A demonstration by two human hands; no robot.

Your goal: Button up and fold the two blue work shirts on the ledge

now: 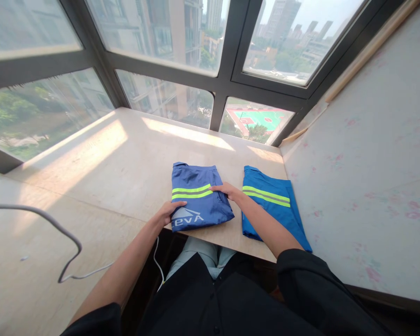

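Observation:
A folded dark blue garment [196, 186] with two yellow-green reflective stripes and white lettering lies on the pale window ledge [119, 163]. My left hand [170, 212] rests flat on its near left corner, fingers stretched out. My right hand [227, 190] lies flat on its right edge by the stripes, fingers extended. To the right, a second folded garment [276, 210], brighter blue with the same stripes, lies under my right forearm, its near end hanging over the ledge's front edge.
Large windows with dark frames [227, 79] surround the ledge at the back and left. A pale wall with faint pink marks [371, 163] rises on the right. A white cable [70, 242] loops over the ledge at the near left.

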